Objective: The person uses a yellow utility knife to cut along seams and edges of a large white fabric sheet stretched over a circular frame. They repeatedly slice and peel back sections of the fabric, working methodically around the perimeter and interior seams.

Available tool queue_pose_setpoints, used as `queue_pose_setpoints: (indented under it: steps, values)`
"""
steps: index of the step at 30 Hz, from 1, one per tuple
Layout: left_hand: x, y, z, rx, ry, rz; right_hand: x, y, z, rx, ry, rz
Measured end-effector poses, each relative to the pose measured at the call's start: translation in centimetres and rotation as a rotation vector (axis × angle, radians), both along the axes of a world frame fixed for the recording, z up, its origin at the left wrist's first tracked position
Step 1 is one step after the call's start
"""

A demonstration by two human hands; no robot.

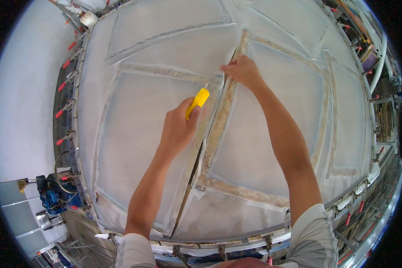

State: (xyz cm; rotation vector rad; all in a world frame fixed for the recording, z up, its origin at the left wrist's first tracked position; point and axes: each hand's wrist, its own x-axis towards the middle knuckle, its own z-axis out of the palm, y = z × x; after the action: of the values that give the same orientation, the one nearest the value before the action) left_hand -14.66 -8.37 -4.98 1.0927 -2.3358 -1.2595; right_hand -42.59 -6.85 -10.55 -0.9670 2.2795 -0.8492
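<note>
My left hand [179, 124] is closed around a yellow utility knife [197, 103], whose blade tip points up and away from me. Beneath both hands spreads a large pale translucent sheet [143, 111], drawn over rectangular frames that show through it. A long dark slit [193, 172] runs through the sheet between two frame bars, from near the front edge up toward my right hand. My right hand [242, 71], fingers pinched, grips the sheet's cut edge at the upper end of the slit, beside a brownish frame bar [223, 107].
Red-handled toggle clamps [63, 109] line the left rim of the table, with more along the right and front. A blue motor or pump [53, 194] stands at the lower left, near a brush [23, 184]. Wood strips [384, 120] are stacked at the right.
</note>
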Motion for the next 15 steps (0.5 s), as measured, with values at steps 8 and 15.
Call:
queue_pose_setpoints:
  steps: [8, 15]
  values:
    - [-2.3, -0.1, 0.1, -0.061, -0.077, -0.018, 0.5, 0.3, 0.8, 0.096, 0.075, 0.027]
    - [-2.7, -0.2, 0.8, -0.188, -0.098, -0.076, 0.7, 1.0, 0.1, -0.001, 0.141, 0.122]
